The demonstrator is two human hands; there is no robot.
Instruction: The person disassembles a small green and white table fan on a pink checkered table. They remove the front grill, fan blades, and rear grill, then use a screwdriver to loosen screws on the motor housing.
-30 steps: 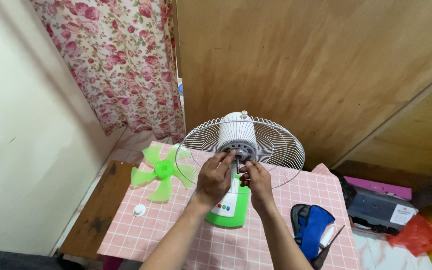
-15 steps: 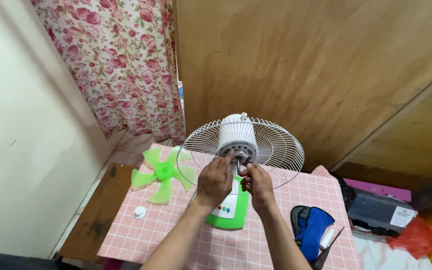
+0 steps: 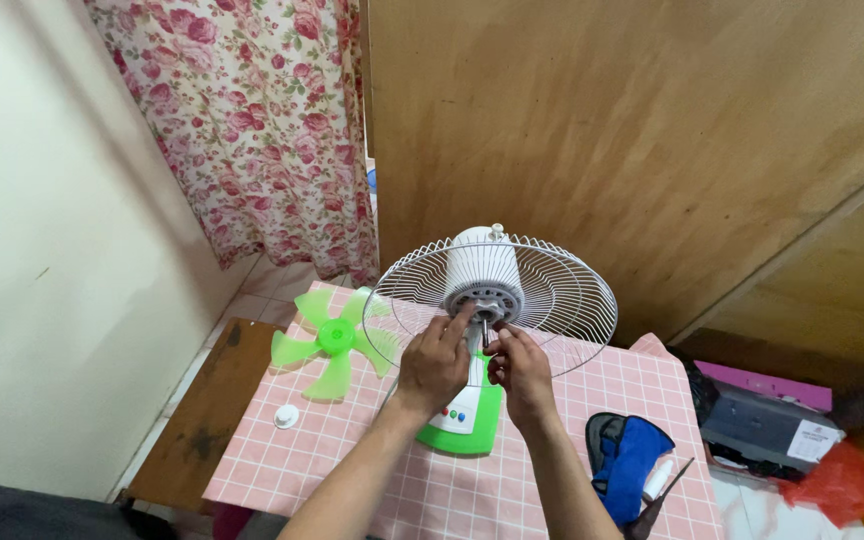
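- A small table fan (image 3: 482, 300) stands on a table covered with a pink checked cloth (image 3: 592, 400), with its blade removed and its motor face turned toward the person.
- The fan's white wire rear guard (image 3: 562, 290) rings the white motor housing (image 3: 479, 262), and a metal shaft (image 3: 484, 332) juts out from the middle of the grey motor face.
- The left hand (image 3: 434, 362) reaches up to the motor face, its index finger stretched out and touching the grey hub just left of the shaft; the other fingers are loosely curled and hold nothing that shows.
- The right hand (image 3: 520, 368) is pinched at the shaft, thumb and forefinger closed around its lower end; whether a small part sits between the fingertips is too fine to tell.
- Below the hands, the fan's green base (image 3: 472, 425) rests on the cloth, with a white panel of coloured buttons partly hidden by the wrists.
- A translucent green fan blade (image 3: 335, 338) lies flat on the cloth to the left of the fan, near the guard's rim.
- A small white round cap (image 3: 286, 415) lies near the table's left edge, apart from the blade.
- A blue and black pouch (image 3: 627, 450) lies to the right of the right forearm.
- A flowered curtain (image 3: 252, 120) hangs behind, beside a plywood wall (image 3: 602, 120).
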